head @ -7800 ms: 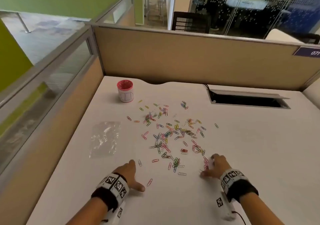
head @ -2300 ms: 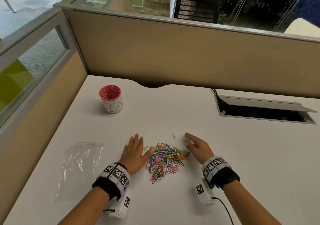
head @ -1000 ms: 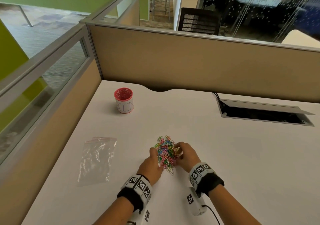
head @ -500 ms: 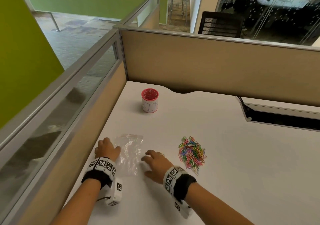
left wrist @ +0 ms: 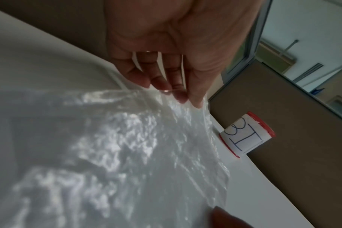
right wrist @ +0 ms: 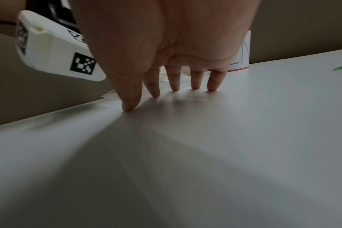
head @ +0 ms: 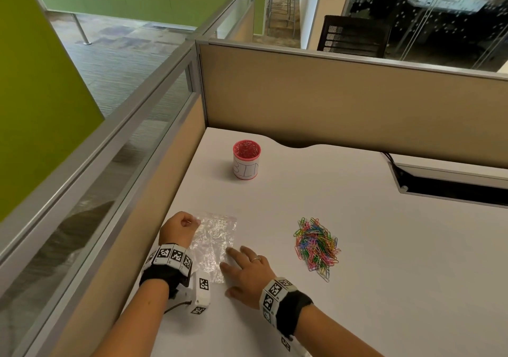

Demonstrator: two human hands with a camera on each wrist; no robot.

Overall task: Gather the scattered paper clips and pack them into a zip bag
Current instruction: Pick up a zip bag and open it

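A clear crinkled zip bag (head: 214, 244) lies flat on the white desk (head: 384, 260) near its left edge. My left hand (head: 180, 228) is curled at the bag's far left corner; in the left wrist view its fingertips (left wrist: 174, 91) pinch the bag (left wrist: 127, 154) at that edge and lift it slightly. My right hand (head: 244, 271) rests with straight spread fingers on the bag's near right edge; its fingertips (right wrist: 175, 88) press down on the desk surface (right wrist: 205, 154). A heap of coloured paper clips (head: 316, 246) lies to the right of both hands, untouched.
A red mesh cup (head: 246, 160) with a white paper label stands further back on the desk, also in the left wrist view (left wrist: 246, 134). A beige partition (head: 330, 100) closes the back and left. A cable slot (head: 450, 183) opens at the back right.
Earlier both hands swept the scattered clips into one heap. In the last half second the left hand closed on the bag's corner and the right hand settled on the bag's near edge.
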